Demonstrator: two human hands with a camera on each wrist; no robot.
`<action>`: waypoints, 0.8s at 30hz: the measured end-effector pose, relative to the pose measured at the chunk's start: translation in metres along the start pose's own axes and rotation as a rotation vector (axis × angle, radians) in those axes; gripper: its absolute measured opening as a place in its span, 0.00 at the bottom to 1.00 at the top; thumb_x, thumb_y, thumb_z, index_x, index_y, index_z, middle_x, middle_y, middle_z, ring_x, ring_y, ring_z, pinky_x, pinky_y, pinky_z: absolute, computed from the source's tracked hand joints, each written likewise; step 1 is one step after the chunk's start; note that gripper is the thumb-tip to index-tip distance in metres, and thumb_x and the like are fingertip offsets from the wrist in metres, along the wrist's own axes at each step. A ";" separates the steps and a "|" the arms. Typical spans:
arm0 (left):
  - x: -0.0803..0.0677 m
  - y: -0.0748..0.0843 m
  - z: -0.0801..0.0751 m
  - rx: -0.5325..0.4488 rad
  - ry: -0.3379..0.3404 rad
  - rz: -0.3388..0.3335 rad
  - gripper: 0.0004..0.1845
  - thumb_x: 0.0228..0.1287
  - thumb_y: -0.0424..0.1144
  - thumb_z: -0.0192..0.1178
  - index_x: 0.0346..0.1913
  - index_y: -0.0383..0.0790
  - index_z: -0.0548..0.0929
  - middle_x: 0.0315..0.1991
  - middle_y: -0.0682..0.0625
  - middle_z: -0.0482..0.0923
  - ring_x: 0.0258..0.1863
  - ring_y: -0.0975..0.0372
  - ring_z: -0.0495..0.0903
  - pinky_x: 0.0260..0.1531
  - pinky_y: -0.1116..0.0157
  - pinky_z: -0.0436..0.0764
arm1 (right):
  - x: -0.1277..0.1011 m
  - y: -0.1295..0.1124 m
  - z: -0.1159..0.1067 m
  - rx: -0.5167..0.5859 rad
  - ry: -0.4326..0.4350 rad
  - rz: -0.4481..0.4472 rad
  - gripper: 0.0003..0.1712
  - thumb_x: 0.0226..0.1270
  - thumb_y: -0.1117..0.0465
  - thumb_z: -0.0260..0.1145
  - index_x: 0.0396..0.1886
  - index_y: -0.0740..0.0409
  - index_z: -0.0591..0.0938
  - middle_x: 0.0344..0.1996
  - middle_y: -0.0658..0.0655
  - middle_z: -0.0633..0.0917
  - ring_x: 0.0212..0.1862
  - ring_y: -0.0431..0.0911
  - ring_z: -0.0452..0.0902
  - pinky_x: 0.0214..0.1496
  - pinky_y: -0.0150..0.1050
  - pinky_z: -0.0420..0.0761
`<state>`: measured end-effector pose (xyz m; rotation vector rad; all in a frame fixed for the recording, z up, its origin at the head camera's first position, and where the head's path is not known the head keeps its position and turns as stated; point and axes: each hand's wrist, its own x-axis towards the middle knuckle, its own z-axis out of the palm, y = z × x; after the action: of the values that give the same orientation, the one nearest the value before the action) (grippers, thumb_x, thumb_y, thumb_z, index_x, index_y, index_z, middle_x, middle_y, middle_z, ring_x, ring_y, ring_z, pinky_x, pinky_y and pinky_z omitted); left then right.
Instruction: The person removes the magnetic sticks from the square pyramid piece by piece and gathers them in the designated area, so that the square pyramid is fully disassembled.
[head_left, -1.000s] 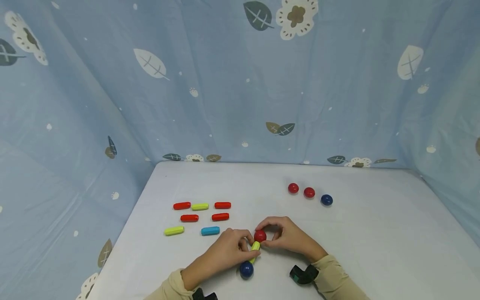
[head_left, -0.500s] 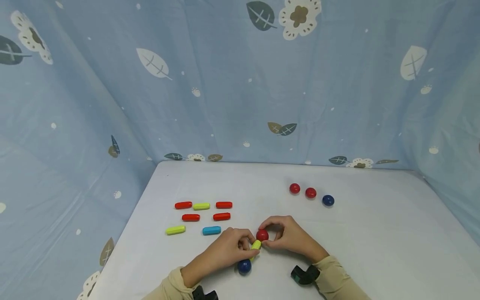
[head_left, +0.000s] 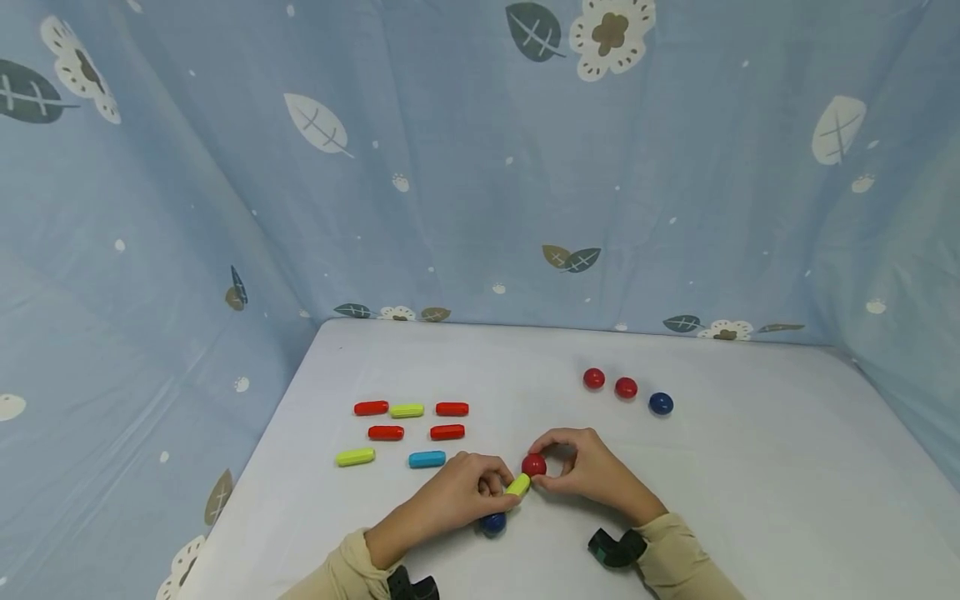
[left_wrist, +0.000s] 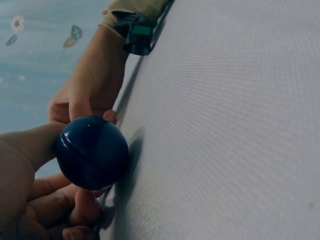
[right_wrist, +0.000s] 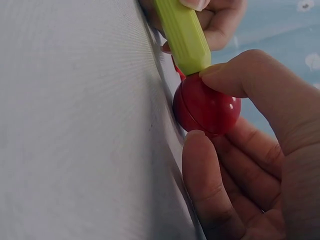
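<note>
Where hands [head_left: 517, 487] meet, blue ball [head_left: 492, 523] half hidden

You won't find any lettering, number, brand or sign to read in these views. The blue cloth [head_left: 480, 167] behind the table [head_left: 750, 483] carries only printed leaves and flowers, no words. The coloured sticks and balls show plain surfaces. The dark strap [left_wrist: 136, 36] at the wrist has a small green patch; it may bear a mark, but the view is too blurred to tell.
</note>
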<state>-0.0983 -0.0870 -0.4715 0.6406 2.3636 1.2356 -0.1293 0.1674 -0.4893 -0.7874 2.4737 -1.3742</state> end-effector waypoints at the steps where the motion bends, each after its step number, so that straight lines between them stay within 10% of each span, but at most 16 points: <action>1: 0.000 0.000 0.000 -0.003 -0.001 -0.001 0.09 0.64 0.45 0.73 0.41 0.44 0.88 0.24 0.62 0.84 0.24 0.74 0.78 0.30 0.74 0.78 | 0.000 0.000 0.000 -0.006 0.002 -0.001 0.18 0.55 0.57 0.81 0.45 0.43 0.87 0.44 0.47 0.89 0.38 0.38 0.81 0.31 0.34 0.85; 17: -0.004 -0.003 -0.001 -0.007 -0.030 -0.003 0.09 0.61 0.46 0.75 0.39 0.46 0.88 0.22 0.64 0.82 0.21 0.75 0.74 0.27 0.75 0.75 | -0.009 0.016 -0.047 -0.132 0.286 0.038 0.20 0.55 0.62 0.82 0.48 0.50 0.89 0.46 0.51 0.91 0.46 0.37 0.83 0.38 0.31 0.86; 24: -0.003 -0.004 0.000 -0.017 -0.028 0.026 0.09 0.62 0.45 0.75 0.39 0.45 0.88 0.22 0.63 0.82 0.20 0.74 0.73 0.26 0.75 0.74 | -0.030 0.035 -0.097 -0.212 0.561 0.069 0.20 0.60 0.62 0.80 0.52 0.55 0.88 0.48 0.61 0.90 0.45 0.28 0.81 0.39 0.22 0.82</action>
<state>-0.0966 -0.0911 -0.4745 0.6812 2.3271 1.2483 -0.1570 0.2688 -0.4684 -0.3749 3.0755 -1.4833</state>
